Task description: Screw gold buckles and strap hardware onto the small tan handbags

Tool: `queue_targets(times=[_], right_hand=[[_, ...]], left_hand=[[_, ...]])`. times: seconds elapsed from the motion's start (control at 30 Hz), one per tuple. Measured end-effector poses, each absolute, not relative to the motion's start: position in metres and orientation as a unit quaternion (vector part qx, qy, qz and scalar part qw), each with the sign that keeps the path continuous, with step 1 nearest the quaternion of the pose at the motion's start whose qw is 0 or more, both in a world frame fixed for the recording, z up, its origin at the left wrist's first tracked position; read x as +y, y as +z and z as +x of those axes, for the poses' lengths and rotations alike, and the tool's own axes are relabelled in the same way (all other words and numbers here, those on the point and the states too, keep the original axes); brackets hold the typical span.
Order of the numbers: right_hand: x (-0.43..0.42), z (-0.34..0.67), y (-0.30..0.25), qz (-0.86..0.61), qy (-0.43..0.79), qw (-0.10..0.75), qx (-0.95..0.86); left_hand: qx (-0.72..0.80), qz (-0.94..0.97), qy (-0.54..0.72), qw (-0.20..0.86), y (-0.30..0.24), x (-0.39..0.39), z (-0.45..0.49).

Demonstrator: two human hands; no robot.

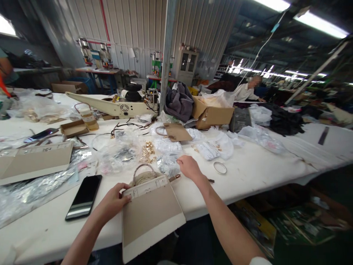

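A beige handbag panel (151, 213) with a pale strip along its upper edge lies at the table's front edge and hangs over it. My left hand (117, 198) pinches its upper left corner, thumb on the face. Behind that upper edge stands a curved handle (143, 166). My right hand (189, 166) is closed above the table, right of the handle, beside silvery plastic packets (167, 163). What its fingers hold, if anything, is hidden. A small brown tool-like piece (175, 178) lies between the panel and my right wrist. Small gold metal fittings (148, 151) are heaped beyond the handle.
A black phone (84, 197) lies left of my left hand, near another bag panel (35, 162). A tape ring (220, 168) lies to the right. Farther back are a cardboard box (215, 116), a bottle (89, 119), a cream sewing machine (121, 108) and a metal post (166, 55). A person (248, 90) sits beyond.
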State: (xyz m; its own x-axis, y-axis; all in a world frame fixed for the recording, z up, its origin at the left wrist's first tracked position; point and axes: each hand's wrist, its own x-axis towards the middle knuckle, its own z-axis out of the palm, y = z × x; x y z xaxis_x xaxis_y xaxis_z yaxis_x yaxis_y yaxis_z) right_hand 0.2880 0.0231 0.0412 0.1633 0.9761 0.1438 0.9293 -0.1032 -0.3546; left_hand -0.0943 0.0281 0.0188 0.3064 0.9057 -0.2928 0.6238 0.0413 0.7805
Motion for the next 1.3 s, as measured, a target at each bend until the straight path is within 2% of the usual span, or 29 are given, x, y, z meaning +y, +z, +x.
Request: queue_targets(times=[0.13, 0.4, 0.7, 1.07, 1.3], right_hand=[[0.065, 0.271, 0.022, -0.727, 0.081, 0.140, -0.667], [0.079, 0.272, 0.001, -0.727, 0.095, 0.147, -0.664], [0.070, 0.279, -0.009, -0.727, 0.115, 0.214, -0.642], [0.060, 0.290, -0.015, -0.698, 0.184, 0.362, -0.590], [0.047, 0.287, -0.012, -0.690, 0.190, 0.400, -0.573]], left_hand=[[0.569, 0.666, 0.156, 0.456, 0.021, 0.026, -0.093], [0.573, 0.656, 0.170, 0.461, 0.012, 0.023, -0.098], [0.566, 0.648, 0.188, 0.474, 0.008, 0.025, -0.100], [0.577, 0.648, 0.192, 0.459, 0.011, 0.022, -0.101], [0.582, 0.644, 0.184, 0.461, 0.010, 0.023, -0.100]])
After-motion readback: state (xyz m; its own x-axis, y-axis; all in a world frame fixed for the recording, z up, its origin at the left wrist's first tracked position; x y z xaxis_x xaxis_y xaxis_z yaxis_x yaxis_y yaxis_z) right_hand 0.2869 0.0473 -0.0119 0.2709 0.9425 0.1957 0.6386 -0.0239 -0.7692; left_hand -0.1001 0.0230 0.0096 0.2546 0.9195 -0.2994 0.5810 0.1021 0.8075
